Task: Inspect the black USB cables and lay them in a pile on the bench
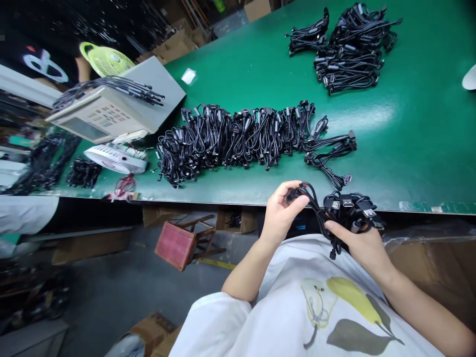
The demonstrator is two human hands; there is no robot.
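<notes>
In the head view, my right hand (366,243) is closed around a bunch of black USB cables (340,213) whose plugs point up and outward. My left hand (282,210) pinches one end of a coiled black cable (311,191), which runs across to the bunch. Both hands are just off the near edge of the green table (420,158), in front of my body. Beyond them a few loose cable coils (330,148) lie at the right end of a long row of bundled cables (238,134).
Another pile of cables (353,49) lies at the far right of the table. To the left stand a grey tester (107,114) with cables on top, a white fan (117,157) and a green fan (107,58). A red stool (176,245) is on the floor; a co-worker's sleeve (26,213) shows at left.
</notes>
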